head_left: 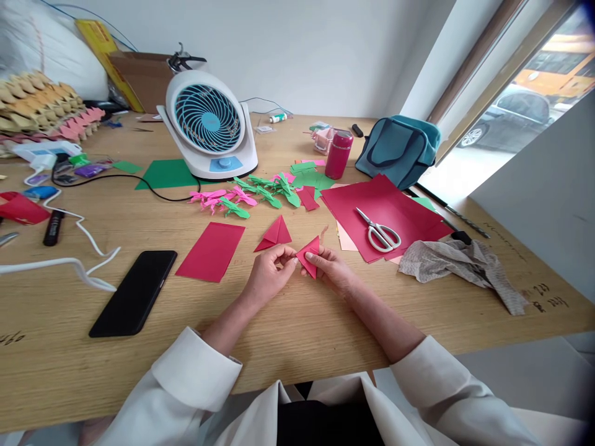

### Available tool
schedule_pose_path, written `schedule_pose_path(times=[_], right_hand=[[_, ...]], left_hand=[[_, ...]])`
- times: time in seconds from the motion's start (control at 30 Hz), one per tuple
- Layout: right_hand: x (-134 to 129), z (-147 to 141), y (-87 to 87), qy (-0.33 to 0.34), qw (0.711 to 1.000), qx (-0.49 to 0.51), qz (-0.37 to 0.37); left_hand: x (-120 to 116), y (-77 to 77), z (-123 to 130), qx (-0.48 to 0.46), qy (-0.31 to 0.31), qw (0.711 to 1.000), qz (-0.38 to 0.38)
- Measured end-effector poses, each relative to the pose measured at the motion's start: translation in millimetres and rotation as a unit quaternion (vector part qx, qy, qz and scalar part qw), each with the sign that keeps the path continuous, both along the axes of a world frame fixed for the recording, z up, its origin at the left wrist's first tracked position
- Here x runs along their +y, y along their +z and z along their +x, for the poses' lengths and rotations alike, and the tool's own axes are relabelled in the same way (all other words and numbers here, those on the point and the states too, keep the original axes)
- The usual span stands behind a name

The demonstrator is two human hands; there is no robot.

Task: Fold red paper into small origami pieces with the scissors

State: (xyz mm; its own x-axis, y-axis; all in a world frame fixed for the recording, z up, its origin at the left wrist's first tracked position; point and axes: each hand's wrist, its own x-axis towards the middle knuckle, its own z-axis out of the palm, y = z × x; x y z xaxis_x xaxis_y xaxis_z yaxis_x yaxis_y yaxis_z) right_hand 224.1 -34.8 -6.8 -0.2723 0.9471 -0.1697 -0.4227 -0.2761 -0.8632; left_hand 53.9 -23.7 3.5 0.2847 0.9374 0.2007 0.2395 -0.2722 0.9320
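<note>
Black is the phone, which is laid in the lower left of the frame. Next, a white fan is stood in the upper left, and below it flat red paper is placed; no fold can be made out on this paper.

Further to the right, slightly above and left of the centre, pink and green paper figures are gathered. They are judged to be finished, because they are put down together and are touched by no hand. Below them, a folded red piece is set on the wooden table; its folding seems only partly done.

Near the centre, the fingers of the left hand are curled, with the tips brought to the left corner of a small red triangle; whether this corner is pinched or only touched cannot be told. The triangle, just right of the centre, is gripped by the right hand, with the thumb pressed upon its face. Some folds have already been made in it, as is judged from its shape.

More to the right, large red sheets are stacked under scissors. These sheets are seen flat, so much red paper is judged to be not yet folded.
</note>
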Motion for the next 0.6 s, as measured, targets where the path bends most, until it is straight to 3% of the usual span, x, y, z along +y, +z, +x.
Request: schedule_pose_path(times=[0.27,0.47,0.6], right_hand=[[0,0,-3.2,-0.01,0.998,-0.041,0.038],[-1,-1,-2.0,-0.009,0.995,-0.07,0.064],[-3,-2,-2.1,-0.006,0.995,-0.072,0.075]], left_hand=[[-3,3.3,0,-0.016,-0.008,1.0,-0.002],[-7,9.6,0,0.072,0.04,0.994,0.072],[-8,10.3,0,0.093,0.036,0.99,0.105]])
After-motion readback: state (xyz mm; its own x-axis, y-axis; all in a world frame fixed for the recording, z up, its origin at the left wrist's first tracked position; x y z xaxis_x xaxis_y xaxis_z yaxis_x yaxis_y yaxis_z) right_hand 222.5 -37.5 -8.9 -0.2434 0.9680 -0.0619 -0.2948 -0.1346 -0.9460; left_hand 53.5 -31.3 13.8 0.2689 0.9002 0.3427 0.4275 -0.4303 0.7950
